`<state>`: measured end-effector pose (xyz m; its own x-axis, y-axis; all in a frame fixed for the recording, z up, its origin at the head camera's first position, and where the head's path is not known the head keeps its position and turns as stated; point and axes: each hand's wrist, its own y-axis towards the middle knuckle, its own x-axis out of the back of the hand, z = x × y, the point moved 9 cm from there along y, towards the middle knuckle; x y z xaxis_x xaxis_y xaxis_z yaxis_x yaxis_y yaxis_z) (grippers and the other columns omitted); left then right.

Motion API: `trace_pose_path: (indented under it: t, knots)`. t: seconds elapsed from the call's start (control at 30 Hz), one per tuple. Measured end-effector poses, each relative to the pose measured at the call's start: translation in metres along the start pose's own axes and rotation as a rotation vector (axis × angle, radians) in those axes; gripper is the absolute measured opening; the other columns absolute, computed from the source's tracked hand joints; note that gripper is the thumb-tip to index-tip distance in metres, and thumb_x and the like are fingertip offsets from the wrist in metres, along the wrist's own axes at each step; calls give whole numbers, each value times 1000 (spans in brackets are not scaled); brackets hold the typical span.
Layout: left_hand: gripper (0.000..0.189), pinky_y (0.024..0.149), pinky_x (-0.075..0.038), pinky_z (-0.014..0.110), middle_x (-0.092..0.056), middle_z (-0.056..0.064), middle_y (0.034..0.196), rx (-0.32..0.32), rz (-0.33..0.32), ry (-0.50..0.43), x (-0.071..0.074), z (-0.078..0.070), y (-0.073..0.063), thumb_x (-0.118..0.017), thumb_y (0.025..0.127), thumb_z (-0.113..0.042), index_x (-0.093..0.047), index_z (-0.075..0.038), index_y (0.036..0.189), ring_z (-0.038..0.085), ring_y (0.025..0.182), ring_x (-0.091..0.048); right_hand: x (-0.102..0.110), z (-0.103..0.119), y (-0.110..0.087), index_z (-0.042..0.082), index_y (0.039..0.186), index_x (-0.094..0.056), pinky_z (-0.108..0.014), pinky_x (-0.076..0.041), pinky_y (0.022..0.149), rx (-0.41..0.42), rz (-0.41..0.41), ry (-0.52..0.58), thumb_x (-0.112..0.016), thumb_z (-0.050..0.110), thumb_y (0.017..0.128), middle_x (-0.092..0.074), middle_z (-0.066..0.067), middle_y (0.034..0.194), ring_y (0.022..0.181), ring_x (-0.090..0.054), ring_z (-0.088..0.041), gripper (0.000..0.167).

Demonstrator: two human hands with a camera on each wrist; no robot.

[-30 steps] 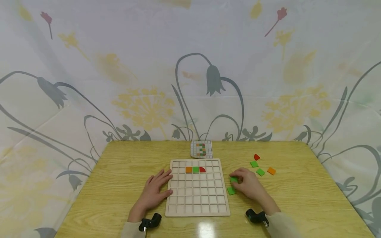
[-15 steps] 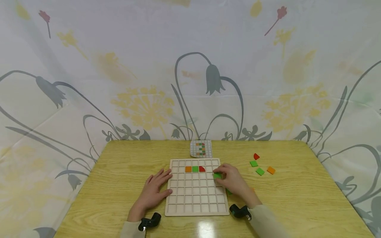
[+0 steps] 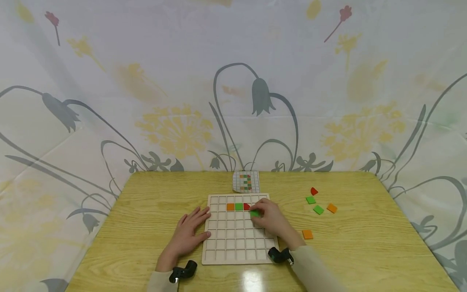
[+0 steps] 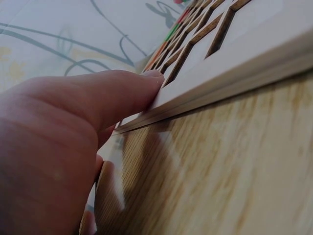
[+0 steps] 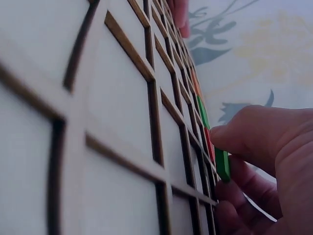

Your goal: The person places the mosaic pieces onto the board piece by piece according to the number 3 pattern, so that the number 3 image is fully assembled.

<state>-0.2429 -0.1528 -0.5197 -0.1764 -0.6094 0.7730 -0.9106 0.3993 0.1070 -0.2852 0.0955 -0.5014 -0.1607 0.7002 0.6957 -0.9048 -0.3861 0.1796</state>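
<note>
We saw that the fingers of the right hand [image 3: 270,217] were grasping a flat square green tile [image 3: 254,213], which they pinched together with the thumb. This tile was held over a pale wooden board with a grid of square compartments [image 3: 231,244], just beside a red quarter-circle piece [image 3: 246,207], toward its near right. Whether the tile touched the board, we could not tell. The fingers of the left hand [image 3: 187,235] were released and rather straight; its fingertips and its thumb rested at the left edge of the board.

In the second row from the far side, we found a square orange tile [image 3: 230,207], then a second square green tile [image 3: 238,207], and then the red piece, each one next to the other. To the right of the board, on the yellowish wood-grained tabletop [image 3: 153,211], we noticed five loose pieces: two orange squares [image 3: 307,234], two green squares [image 3: 318,209] and another red quarter-circle [image 3: 314,191]. Just beyond the far edge of the board lay a white card with a printed coloured pattern [image 3: 246,182]. Behind everything, we saw a pale sheet with grey and yellow flowers [image 3: 175,81].
</note>
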Motion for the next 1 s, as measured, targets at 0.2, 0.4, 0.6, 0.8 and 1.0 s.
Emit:
trace_pose_path:
  t: [0.2,0.4,0.6,0.8,1.0]
  knots:
    - [60,113,-8,64,-38,4,158,-8,-18,-10,2,-2,-1,-68,94,-32,-52,-10,147,32,149,-22,-5,7,4,10,100,-77,-32,-47,74,26,-41,-8,-77,7,82,-61,5,96,86,-54,-15,18]
    - [59,111,-12,66,-41,7,156,-57,-63,1,4,-5,-2,-69,93,-31,-53,-9,145,35,146,-26,-7,12,6,7,97,-77,-37,-44,77,28,-82,-18,-77,3,80,-64,-1,96,89,-53,-20,17]
    - [59,112,-10,65,-40,3,157,-41,-56,-4,3,-2,-2,-69,93,-32,-53,-10,146,33,147,-25,-10,17,5,7,96,-77,-39,-42,77,33,-100,-66,-79,4,79,-62,-4,96,88,-49,-24,17]
    - [59,113,-9,65,-38,5,157,-24,-24,-1,2,-2,-1,-68,94,-32,-52,-8,146,33,148,-23,-12,17,5,9,97,-77,-40,-42,79,-28,-97,-82,-79,7,82,-55,-2,98,91,-44,-24,16]
    - [60,114,-8,64,-37,4,158,-9,-8,7,2,-2,-1,-67,95,-32,-51,-9,147,32,149,-21,-13,15,5,9,100,-77,-39,-42,79,-38,-88,-68,-79,6,83,-55,-3,99,91,-44,-24,18]
